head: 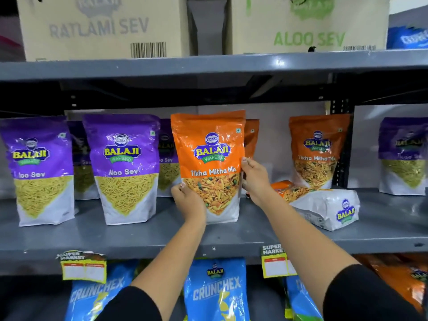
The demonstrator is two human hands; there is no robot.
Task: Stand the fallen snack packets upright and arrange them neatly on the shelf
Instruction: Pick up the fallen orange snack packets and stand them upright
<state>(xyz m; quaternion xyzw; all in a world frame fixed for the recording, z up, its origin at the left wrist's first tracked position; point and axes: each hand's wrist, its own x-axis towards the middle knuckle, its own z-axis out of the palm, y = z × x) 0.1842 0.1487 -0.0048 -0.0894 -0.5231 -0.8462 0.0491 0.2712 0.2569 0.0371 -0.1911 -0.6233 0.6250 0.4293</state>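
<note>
An orange Tikha Mitha Mix packet (209,156) stands upright at the middle of the grey shelf (143,230). My left hand (188,202) grips its lower left edge. My right hand (256,181) grips its right edge. Just right of my right hand another Tikha Mitha Mix packet (324,206) lies fallen on its side, its white base facing me. Behind it a third orange packet (318,149) stands upright. Two purple Aloo Sev packets (38,170) (125,167) stand upright on the left, with more of them behind.
A further purple packet (404,156) stands at the far right. Cardboard boxes marked Ratlami Sev (102,26) and Aloo Sev (308,24) sit on the upper shelf. Blue Crunchex bags (216,290) hang below, behind yellow price tags (83,266).
</note>
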